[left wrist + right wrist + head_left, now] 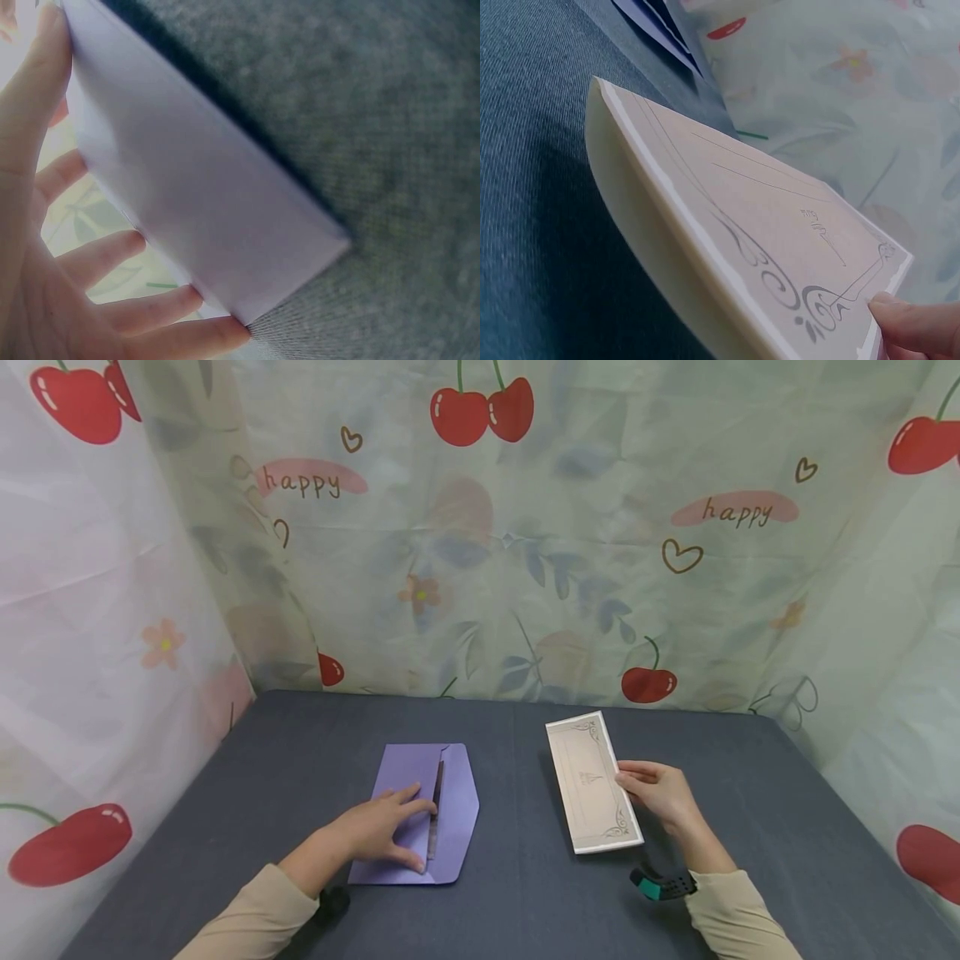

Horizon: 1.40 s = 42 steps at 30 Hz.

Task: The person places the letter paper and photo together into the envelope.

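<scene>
A purple envelope (405, 764) lies on the dark cloth left of centre, its pointed flap (461, 806) spread out to the right. Along the mouth of its pocket runs a narrow dark gap. My left hand (378, 828) rests on the envelope with fingers spread, the fingertips and thumb right at that mouth; the left wrist view shows the fingers fairly straight along the paper (195, 180). To the right, a folded cream card (592, 781) with scroll corners and a small printed emblem is held up at a tilt. My right hand (663, 793) pinches its right edge between thumb and fingers.
Dark grey cloth (517, 910) covers the table, and a cherry-print curtain (510, 568) hangs behind it and at both sides. A black band with a teal part (660, 885) sits at the right wrist; a dark object (332, 903) shows under the left wrist.
</scene>
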### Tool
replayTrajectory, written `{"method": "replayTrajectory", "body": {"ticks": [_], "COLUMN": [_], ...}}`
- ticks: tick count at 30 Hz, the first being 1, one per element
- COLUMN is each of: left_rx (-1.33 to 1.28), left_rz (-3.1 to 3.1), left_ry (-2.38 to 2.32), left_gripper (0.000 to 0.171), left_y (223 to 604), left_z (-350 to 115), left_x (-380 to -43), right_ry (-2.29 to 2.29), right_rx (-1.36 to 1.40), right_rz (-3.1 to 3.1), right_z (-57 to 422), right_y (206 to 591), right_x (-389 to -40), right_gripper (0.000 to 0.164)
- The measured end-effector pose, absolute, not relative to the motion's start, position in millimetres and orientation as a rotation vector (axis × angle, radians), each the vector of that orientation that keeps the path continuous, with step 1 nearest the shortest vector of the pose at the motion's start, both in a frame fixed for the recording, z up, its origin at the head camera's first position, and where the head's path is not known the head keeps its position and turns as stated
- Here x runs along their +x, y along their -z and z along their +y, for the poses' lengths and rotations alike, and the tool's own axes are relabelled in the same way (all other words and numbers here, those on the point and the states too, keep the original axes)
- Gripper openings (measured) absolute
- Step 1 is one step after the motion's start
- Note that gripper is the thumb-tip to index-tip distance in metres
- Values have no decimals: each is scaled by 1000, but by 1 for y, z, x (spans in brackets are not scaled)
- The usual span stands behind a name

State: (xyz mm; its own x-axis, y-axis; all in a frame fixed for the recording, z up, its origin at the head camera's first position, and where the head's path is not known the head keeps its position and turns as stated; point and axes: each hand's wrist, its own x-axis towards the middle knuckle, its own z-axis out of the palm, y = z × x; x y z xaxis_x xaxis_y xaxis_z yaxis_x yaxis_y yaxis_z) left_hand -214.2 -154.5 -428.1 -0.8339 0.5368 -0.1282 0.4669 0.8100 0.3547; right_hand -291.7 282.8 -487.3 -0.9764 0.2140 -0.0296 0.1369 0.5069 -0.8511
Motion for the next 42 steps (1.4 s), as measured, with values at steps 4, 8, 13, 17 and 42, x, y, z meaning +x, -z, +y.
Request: {"method": "replayTrajectory", "body": {"ticks": [4,8,13,17,42], "left_rx": [780,787,794,795,799], "left_rz": [2777,2778,2773,2768,2772], "left_ry": [-457,-460,-462,-465,-448], "left_gripper": [75,74,74,74,76], "left_y": [429,429,427,426,426], "left_z": [-154,-155,-155,-155,-155], "left_x": [-215,-215,-214,-213,-214], "right_ry": [-1519,-1544,-1559,-1582,-1716], "right_rx": [-294,-276,-258,-265,-199], "right_rz": [-2654,-2649,-2649,-2654,-2649], "right_z": [277,272,265,256,206], "right_y": [486,486,484,478,429], "right_x": [-292,-292,-290,-285,-251], "right_gripper": [40,39,40,39,34]}}
